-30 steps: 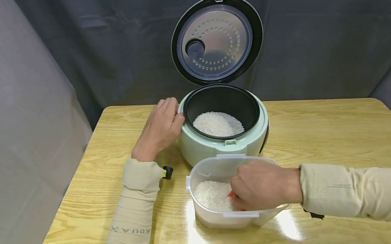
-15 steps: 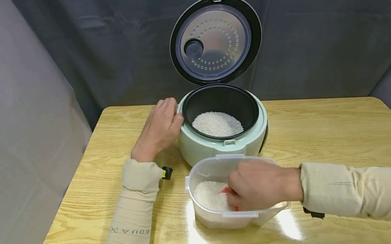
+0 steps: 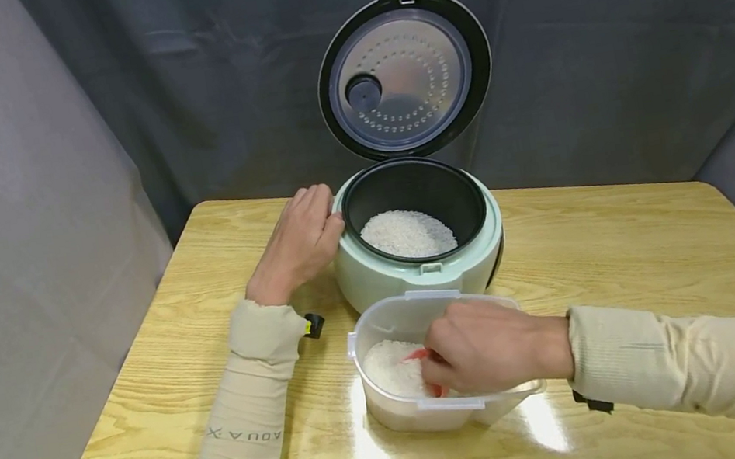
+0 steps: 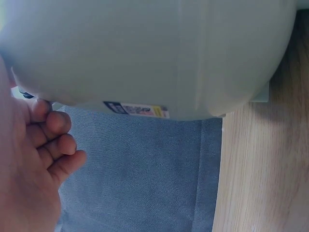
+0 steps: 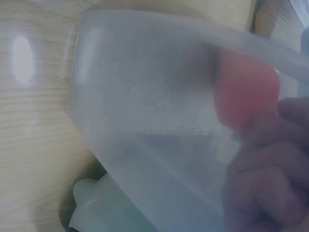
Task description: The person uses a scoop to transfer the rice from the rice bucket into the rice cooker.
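A mint-green rice cooker (image 3: 378, 279) stands with its lid (image 3: 415, 66) raised, and white rice (image 3: 407, 234) covers the bottom of its black pot. My left hand (image 3: 298, 235) grips its left rim; in the left wrist view its curled fingers (image 4: 63, 145) lie against the cooker's side. In front of the cooker is a translucent plastic container (image 3: 452, 404) holding more rice (image 3: 387, 372). Reaching down into it, my right hand (image 3: 486, 346) grips a red scoop (image 5: 248, 89), seen blurred through the container's wall in the right wrist view. The hand covers most of the scoop in the head view.
The wood-grain table (image 3: 624, 248) extends to both sides. Dark grey curtain (image 3: 234, 83) hangs behind it, with lighter grey panels (image 3: 22, 231) at the sides. The container sits close against the cooker's front.
My right hand has shifted slightly left inside the container, and more of the red scoop shows beside its fingers. The left hand keeps its place on the cooker.
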The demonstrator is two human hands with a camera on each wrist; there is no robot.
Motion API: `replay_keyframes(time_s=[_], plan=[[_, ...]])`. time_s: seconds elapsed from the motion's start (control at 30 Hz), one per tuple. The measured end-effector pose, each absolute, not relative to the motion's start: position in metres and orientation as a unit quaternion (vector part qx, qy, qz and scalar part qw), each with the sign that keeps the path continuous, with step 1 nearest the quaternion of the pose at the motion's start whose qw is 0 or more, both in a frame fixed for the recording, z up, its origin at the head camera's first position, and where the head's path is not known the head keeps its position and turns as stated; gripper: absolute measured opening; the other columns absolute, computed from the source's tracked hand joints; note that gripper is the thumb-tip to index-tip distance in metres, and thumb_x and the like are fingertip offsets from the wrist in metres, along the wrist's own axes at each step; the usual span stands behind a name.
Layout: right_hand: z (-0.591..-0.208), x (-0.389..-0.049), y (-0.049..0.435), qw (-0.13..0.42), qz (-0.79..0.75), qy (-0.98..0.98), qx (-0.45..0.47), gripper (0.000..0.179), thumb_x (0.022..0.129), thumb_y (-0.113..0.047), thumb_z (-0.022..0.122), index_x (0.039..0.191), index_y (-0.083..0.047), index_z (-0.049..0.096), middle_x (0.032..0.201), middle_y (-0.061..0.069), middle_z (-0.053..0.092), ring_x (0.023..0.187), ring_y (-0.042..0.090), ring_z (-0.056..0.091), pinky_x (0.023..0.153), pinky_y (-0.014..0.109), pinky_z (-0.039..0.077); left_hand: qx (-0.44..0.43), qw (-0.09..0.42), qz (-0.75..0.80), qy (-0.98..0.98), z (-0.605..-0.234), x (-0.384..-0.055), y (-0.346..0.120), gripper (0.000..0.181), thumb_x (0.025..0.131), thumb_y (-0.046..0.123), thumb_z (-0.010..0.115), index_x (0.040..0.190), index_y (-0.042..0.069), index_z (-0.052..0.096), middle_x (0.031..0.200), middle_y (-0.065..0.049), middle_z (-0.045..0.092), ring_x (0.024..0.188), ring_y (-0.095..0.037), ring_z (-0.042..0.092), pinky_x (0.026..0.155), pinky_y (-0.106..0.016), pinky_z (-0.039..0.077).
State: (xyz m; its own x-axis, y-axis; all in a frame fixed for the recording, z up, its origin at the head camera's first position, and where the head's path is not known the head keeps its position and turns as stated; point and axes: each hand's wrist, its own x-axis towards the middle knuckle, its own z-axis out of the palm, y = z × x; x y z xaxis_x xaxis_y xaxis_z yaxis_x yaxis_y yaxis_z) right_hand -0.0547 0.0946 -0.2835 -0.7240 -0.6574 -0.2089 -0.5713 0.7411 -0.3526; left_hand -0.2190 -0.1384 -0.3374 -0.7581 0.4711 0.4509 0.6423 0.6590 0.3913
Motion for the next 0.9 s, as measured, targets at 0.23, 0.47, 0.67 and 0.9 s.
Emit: replay_keyframes(time_s=[0.23,0.47,0.67,0.9], plan=[[-0.2830,-0.0549,0.0945,0.162,-0.155,0.917,-0.330,0.031,0.094,-0.022,0.059,0.068,-0.033,0.072,0.050,-0.020,0.045,0.043,-0.003,0.034,0.044,0.022,0.027,-0.311,0.157,-0.274,-0.896,-0.3376,-0.2190,-0.1387,0.020,0.097,0.025,0.037,0.091,0.008,0.046,0.082,-0.008,0.042,0.082,-0.026,0.041,0.078,-0.034,0.034],[-0.2826,-0.0548,0.0941,0.141,-0.167,0.918,-0.330,0.034,0.094,-0.021,0.058,0.062,-0.030,0.063,0.052,-0.017,0.034,0.046,-0.002,0.030,0.045,0.021,0.025,-0.311,0.157,-0.276,-0.896,-0.3379,-0.2192,-0.1391,0.019,0.096,0.024,0.037,0.091,0.008,0.046,0.083,-0.007,0.041,0.082,-0.026,0.041,0.078,-0.034,0.033],[-0.2833,-0.0553,0.0945,0.132,-0.176,0.920,-0.324,0.036,0.095,-0.022,0.058,0.059,-0.027,0.056,0.053,-0.017,0.034,0.045,-0.003,0.030,0.044,0.020,0.024,-0.311,0.158,-0.279,-0.895,-0.3386,-0.2191,-0.1391,0.019,0.096,0.023,0.037,0.091,0.008,0.046,0.082,-0.008,0.042,0.083,-0.026,0.041,0.078,-0.034,0.033],[-0.2832,-0.0555,0.0946,0.122,-0.188,0.921,-0.318,0.039,0.095,-0.021,0.057,0.057,-0.024,0.048,0.053,-0.016,0.032,0.045,-0.003,0.028,0.045,0.019,0.022,-0.314,0.161,-0.279,-0.893,-0.3388,-0.2193,-0.1384,0.019,0.097,0.023,0.037,0.091,0.008,0.047,0.082,-0.008,0.042,0.082,-0.026,0.041,0.077,-0.035,0.034]])
